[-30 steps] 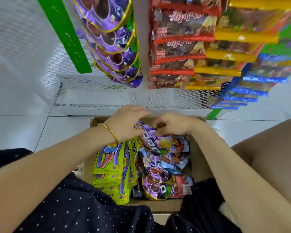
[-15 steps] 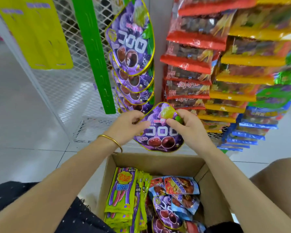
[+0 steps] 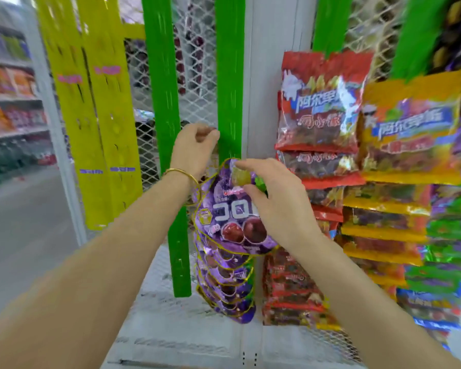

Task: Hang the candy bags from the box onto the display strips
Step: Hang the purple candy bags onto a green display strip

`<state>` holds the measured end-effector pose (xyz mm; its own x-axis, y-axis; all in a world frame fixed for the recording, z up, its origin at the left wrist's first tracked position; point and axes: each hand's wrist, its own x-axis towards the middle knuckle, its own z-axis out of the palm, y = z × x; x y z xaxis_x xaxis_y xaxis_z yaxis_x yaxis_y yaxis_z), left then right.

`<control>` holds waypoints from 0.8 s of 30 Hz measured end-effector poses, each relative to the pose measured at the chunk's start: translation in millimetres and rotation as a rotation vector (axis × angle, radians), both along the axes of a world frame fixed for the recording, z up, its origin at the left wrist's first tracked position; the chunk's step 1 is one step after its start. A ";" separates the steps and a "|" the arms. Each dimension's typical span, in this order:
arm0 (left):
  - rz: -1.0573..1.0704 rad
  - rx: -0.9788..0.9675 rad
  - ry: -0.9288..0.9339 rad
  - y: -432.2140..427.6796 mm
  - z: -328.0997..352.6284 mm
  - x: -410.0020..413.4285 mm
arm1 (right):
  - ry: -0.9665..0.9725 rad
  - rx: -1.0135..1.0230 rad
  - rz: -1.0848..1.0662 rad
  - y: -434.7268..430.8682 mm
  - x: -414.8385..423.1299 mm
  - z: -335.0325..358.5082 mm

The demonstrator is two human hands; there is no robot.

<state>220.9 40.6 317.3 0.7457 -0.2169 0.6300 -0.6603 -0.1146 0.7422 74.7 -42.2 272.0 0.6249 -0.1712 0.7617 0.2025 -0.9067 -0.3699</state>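
My right hand (image 3: 273,201) pinches the top of a purple grape candy bag (image 3: 233,222) and holds it against a green display strip (image 3: 230,83). Just above the bag, my left hand (image 3: 194,145) has its fingers curled at that strip's left edge and seems to pinch it. Several more purple bags (image 3: 225,286) hang in a row on the strip below the held one. The box is out of view.
A second green strip (image 3: 168,155) hangs bare to the left, with yellow strips (image 3: 101,129) beyond it on the white mesh rack (image 3: 197,97). Red bags (image 3: 317,107), yellow-edged bags (image 3: 410,129) and green and blue ones fill the strips on the right. An aisle floor lies at left.
Both hands lifted the purple bag out of the box and up to the green strip. The left hand let go of the bag and moved to the strip; my view rose.
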 end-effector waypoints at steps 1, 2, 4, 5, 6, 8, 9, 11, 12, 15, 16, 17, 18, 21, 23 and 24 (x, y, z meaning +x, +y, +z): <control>-0.023 -0.008 0.016 -1.1 6.1 1.7 | -0.023 -0.008 -0.025 0.7 4.1 8.3; -0.050 -0.013 0.045 -1.0 13.5 1.0 | -0.042 -0.016 -0.055 1.6 8.0 16.1; -0.077 0.005 0.097 -1.0 24.3 0.1 | -0.065 -0.025 -0.103 3.9 15.7 29.2; -0.090 0.023 0.123 -1.1 28.4 -0.3 | -0.064 -0.024 -0.122 4.9 19.7 34.7; -0.104 0.034 0.155 -1.9 32.3 -0.3 | -0.057 -0.022 -0.140 5.6 23.6 39.4; -0.137 0.047 0.216 -2.1 39.5 -2.6 | -0.036 -0.010 -0.174 6.2 30.2 45.5; -0.154 0.063 0.244 -2.3 42.4 -4.0 | -0.031 0.000 -0.180 6.5 32.6 47.3; -0.179 0.110 0.275 -1.9 44.6 -5.7 | -0.033 0.022 -0.182 6.8 35.5 49.2; -0.196 0.129 0.278 -1.7 44.2 -6.7 | -0.028 0.028 -0.186 6.8 36.3 49.3; -0.221 0.110 0.295 -1.6 40.9 -7.6 | 0.010 0.044 -0.189 5.9 36.5 47.8; -0.218 0.105 0.306 -1.4 40.1 -8.5 | 0.021 0.051 -0.184 5.4 35.7 47.0; -0.221 0.098 0.314 -1.4 39.5 -9.4 | 0.030 0.059 -0.182 4.9 34.5 46.2; -0.225 0.092 0.327 -1.7 39.0 -9.9 | 0.035 0.066 -0.183 4.4 33.2 45.9; -0.227 0.060 0.354 -2.7 37.4 -9.9 | 0.034 0.073 -0.183 3.9 31.2 46.0; -0.219 0.049 0.365 -1.9 37.1 -13.0 | 0.037 0.077 -0.187 5.2 30.6 46.2; -0.219 0.043 0.373 -1.7 37.5 -14.3 | 0.038 0.079 -0.187 6.0 30.2 46.1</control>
